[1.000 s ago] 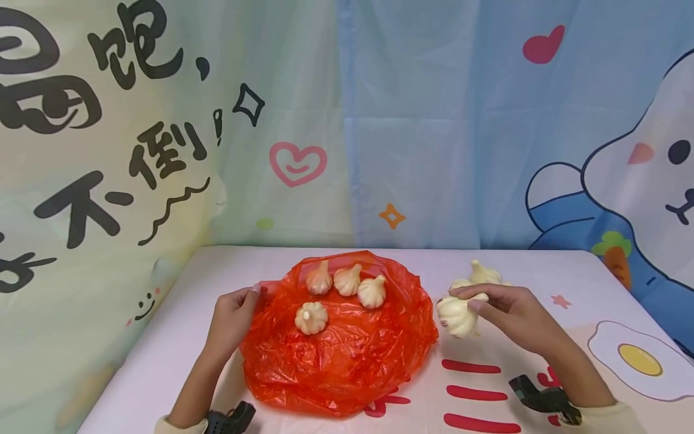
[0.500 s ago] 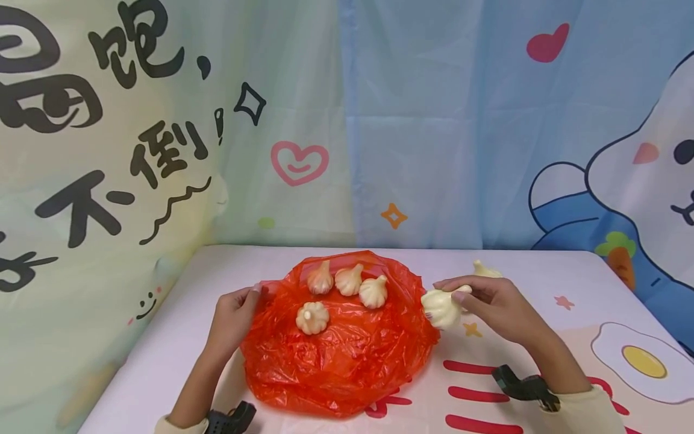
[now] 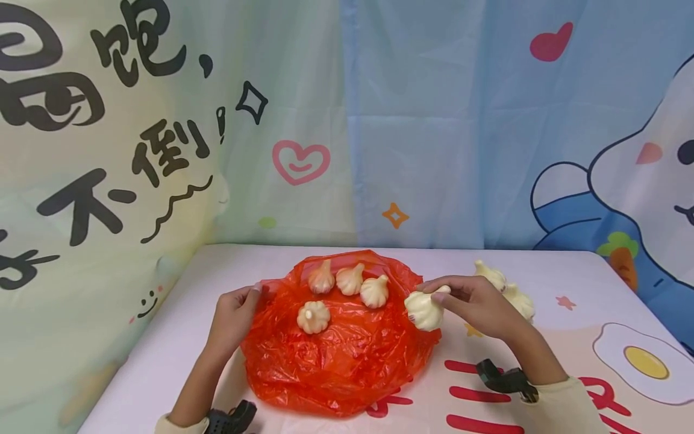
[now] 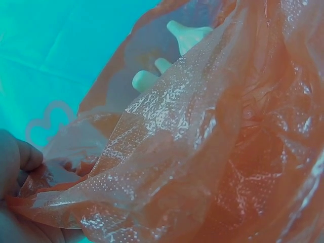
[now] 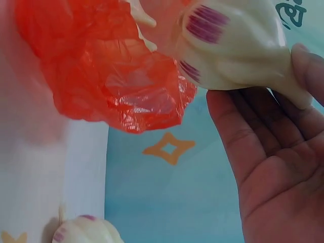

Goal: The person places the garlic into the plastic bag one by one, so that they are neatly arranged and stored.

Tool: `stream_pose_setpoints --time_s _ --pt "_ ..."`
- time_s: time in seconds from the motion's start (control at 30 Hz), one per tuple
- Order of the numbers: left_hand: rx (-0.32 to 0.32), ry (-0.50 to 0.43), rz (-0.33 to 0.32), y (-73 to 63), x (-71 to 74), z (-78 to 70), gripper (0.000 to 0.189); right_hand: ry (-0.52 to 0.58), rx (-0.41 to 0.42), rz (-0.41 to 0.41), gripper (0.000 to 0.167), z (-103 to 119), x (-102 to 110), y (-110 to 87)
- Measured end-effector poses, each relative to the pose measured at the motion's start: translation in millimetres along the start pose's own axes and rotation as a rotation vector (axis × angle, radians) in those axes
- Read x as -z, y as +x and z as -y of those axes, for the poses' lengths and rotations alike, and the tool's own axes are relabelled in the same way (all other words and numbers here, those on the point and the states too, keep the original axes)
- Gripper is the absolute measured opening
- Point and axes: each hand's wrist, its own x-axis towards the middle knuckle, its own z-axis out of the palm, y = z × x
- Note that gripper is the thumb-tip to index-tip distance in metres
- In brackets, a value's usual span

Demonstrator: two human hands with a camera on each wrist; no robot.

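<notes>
A crumpled orange plastic bag (image 3: pixel 336 349) lies spread on the table, with several cream garlic bulbs (image 3: pixel 349 279) resting on it. My left hand (image 3: pixel 234 319) pinches the bag's left edge (image 4: pixel 45 195). My right hand (image 3: pixel 477 304) holds another garlic bulb (image 3: pixel 425 310) by its stem, just above the bag's right edge; the bulb (image 5: pixel 238 48) shows purple streaks in the right wrist view. Two more bulbs (image 3: pixel 506 289) lie on the table behind the right hand.
The table (image 3: pixel 179 325) is white with red stripes (image 3: pixel 477 393) and a fried-egg print (image 3: pixel 640 361). A cartoon cloth backdrop (image 3: pixel 347 120) hangs close behind and at the left. One bulb (image 5: pixel 86 230) lies below the right hand.
My right hand has carried its garlic bulb leftward from the table to the bag's right edge, uncovering the bulbs behind it. The left hand and bag have stayed put.
</notes>
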Motion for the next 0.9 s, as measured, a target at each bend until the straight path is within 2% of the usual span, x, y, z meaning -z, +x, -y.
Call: stream_pose_setpoints --time_s 0.17,0.4,0.53,0.73,0.9 --pt "-0.004 0.004 -0.001 0.1 1.2 1.4 0.045 0.034 0.026 0.015 0.022 1.7 -3.9 6.8" --pt "-0.035 0.006 -0.017 0.2 0.6 0.9 0.042 0.070 0.010 0.013 0.022 2.9 -10.4 15.8" --pt "-0.030 -0.005 -0.010 -0.5 -0.1 -0.5 0.042 0.075 0.006 0.030 0.023 3.3 -14.7 19.9" --pt "-0.032 -0.011 -0.015 -1.2 -0.6 -1.7 0.042 0.083 0.001 0.014 0.022 6.4 -17.5 25.0" --pt "-0.026 0.003 -0.011 -0.6 -0.6 -2.2 0.042 0.098 0.023 0.042 0.024 7.5 -23.9 31.2"
